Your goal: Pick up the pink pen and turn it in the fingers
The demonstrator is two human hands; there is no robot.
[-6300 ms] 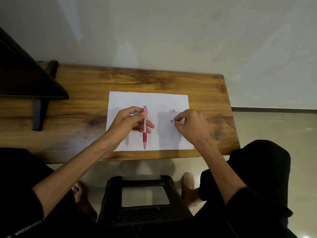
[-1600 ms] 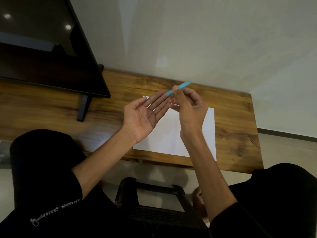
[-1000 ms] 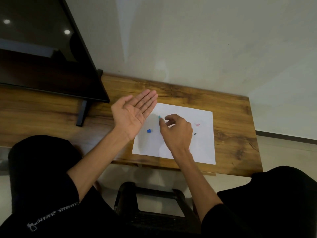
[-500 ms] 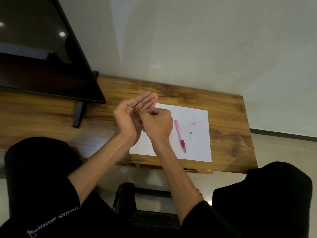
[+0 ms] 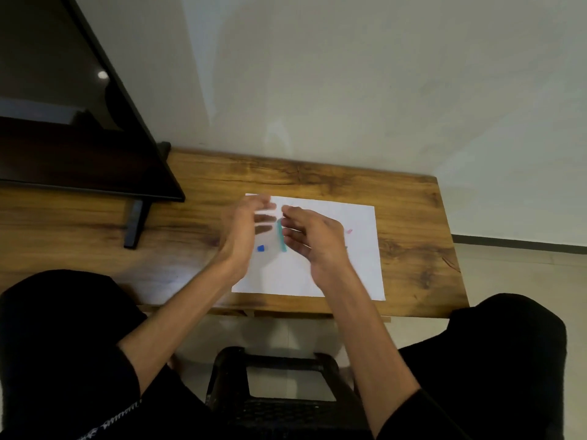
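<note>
Right hand (image 5: 313,241): fingers curled round teal pen barrel (image 5: 281,235), upright over paper sheet (image 5: 359,265). Left hand (image 5: 243,231): blurred, fingers straight, holding nothing. Blue cap (image 5: 260,248) near. Advice: steady barrel before fitting parts.

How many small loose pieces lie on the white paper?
2 visible: a small blue piece near the left hand, and a small pink piece beyond the right hand. Hands may hide others.

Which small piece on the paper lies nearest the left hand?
The blue piece, just right of the left hand; the pink piece lies beyond the right hand.
</note>
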